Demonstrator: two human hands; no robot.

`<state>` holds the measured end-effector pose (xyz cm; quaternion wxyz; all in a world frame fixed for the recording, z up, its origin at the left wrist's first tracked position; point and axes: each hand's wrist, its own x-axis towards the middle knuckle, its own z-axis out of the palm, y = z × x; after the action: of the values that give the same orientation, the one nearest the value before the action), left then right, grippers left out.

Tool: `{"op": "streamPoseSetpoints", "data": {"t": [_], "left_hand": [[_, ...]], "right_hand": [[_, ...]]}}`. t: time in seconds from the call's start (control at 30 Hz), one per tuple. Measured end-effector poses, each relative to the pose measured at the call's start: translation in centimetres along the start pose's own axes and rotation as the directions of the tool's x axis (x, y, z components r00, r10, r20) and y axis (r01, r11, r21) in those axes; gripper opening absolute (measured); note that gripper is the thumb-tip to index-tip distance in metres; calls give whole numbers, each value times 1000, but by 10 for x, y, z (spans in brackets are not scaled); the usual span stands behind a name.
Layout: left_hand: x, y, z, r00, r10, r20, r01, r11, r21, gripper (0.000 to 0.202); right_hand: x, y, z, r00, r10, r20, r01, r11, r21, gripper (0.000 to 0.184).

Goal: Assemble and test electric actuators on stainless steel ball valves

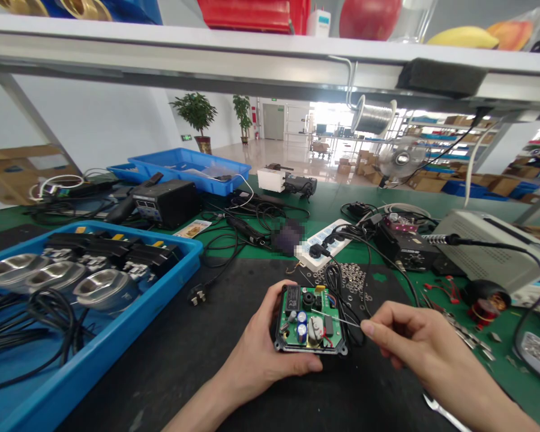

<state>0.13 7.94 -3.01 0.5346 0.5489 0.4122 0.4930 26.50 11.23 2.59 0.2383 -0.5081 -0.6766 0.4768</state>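
Some of the square black-and-green box [310, 318] hides in the curled left hand [261, 339]; right hand [409, 336] pinches a thin silver stick [342, 320] — tip blurry. Black cables [342, 297] cover some silver rings [357, 278].

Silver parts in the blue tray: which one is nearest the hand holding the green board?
The rightmost part, at the row's end toward the left hand; the middle part and leftmost part lie farther from it.
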Motion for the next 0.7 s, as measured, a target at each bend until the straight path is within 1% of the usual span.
{"op": "streamPoseSetpoints", "data": {"t": [0.1, 0.17, 0.2, 0.23, 0.27, 0.3, 0.33, 0.37, 0.4, 0.43, 0.47, 0.57, 0.6, 0.63, 0.67, 0.7], "left_hand": [[0, -2, 0, 1000, 15, -8, -15, 1000, -10, 99], [0, -4, 0, 1000, 18, -1, -18, 1000, -14, 99], [0, -4, 1, 1000, 17, 1, -17, 1000, -15, 98], [0, -5, 1, 1000, 17, -2, -17, 1000, -14, 98], [0, -5, 1, 1000, 18, -8, -18, 1000, -14, 98], [0, -6, 1, 1000, 23, -18, -23, 1000, -18, 98], [0, -7, 1, 999, 31, -26, -31, 999, -26, 98], [0, -7, 1, 999, 34, -27, -35, 999, -37, 98], [0, -8, 1, 999, 34, -23, -35, 998, -49, 98], [0, -8, 2, 999, 35, -19, -36, 998, -61, 99], [0, -8, 2, 999, 34, -15, -35, 997, -67, 98], [0, -7, 2, 1000, 27, -12, -28, 997, -69, 97], [0, -6, 1, 1000, 27, -12, -27, 997, -73, 97], [-1, -6, 0, 1000, 23, -9, -23, 997, -77, 96], [-1, -5, 0, 1000, 18, -5, -19, 997, -81, 96], [-1, -5, -1, 1000, 17, -1, -17, 996, -84, 95]], "right_hand": [[0, 2, 1, 1000, 10, 6, -10, 1000, 6, 52], [-1, 5, 2, 1000, -16, -24, 15, 999, -46, 50], [-2, 7, 3, 995, -81, -56, 75, 991, -110, 45], [-2, 10, 4, 976, -200, -90, 179, 964, -199, 39], [-2, 12, 4, 928, -356, -109, 310, 900, -306, 29], [-3, 15, 5, 847, -522, -103, 440, 797, -414, 17], [-3, 17, 5, 745, -663, -70, 547, 668, -504, 7], [-2, 19, 6, 649, -761, -27, 616, 545, -569, 9], [-2, 21, 6, 582, -814, 5, 647, 459, -608, 16], [-1, 22, 6, 559, -829, 19, 656, 428, -622, 19], [-1, 23, 6, 575, -818, 11, 649, 448, -614, 18], [-3, 22, 2, 718, -691, -82, 557, 641, -527, 9], [-5, 22, 0, 744, -661, -97, 532, 674, -512, 9], [-9, 22, -4, 748, -657, -93, 529, 675, -515, 9], [-13, 22, -8, 730, -679, -76, 546, 646, -534, 9], [-18, 23, -12, 699, -713, -54, 569, 601, -562, 7]]}}
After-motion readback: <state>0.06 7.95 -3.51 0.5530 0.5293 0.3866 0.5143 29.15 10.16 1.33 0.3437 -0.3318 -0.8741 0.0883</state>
